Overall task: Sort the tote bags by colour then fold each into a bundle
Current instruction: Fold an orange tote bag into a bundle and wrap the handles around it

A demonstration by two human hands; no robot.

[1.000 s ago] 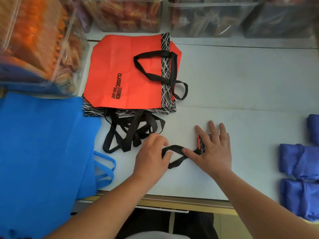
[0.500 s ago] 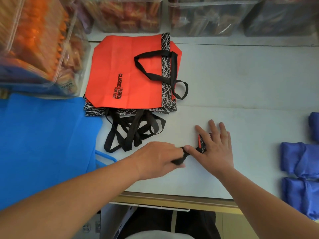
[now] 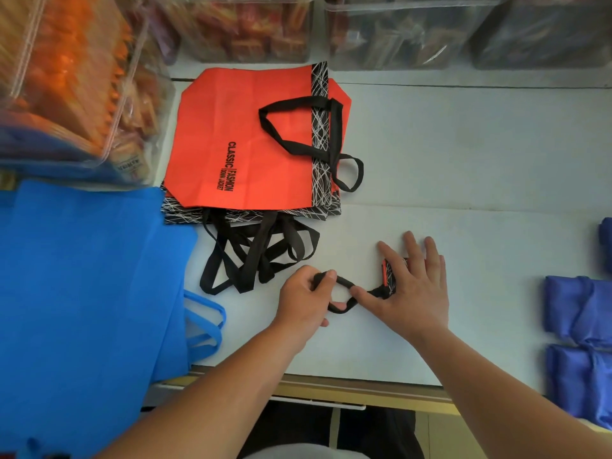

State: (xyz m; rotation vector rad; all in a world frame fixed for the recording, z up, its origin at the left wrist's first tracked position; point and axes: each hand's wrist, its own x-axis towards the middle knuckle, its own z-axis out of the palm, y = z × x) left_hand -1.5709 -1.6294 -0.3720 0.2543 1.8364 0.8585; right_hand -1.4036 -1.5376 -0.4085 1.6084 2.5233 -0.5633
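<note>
Near the front edge of the pale desk (image 3: 463, 144), a small folded red-and-black tote bundle (image 3: 387, 274) is pinned flat under the open right hand (image 3: 414, 289), seemingly so its black strap loop (image 3: 344, 281), gripped by the left hand (image 3: 304, 293), can be wrapped round it. Clear plastic bins (image 3: 238, 31) behind are filled with blurred orange packets.

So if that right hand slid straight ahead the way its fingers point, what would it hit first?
Probably nothing soon: the right hand points across bare table, passing right of the orange tote bags. The first obstacle looks like the clear bin at the back.
</note>
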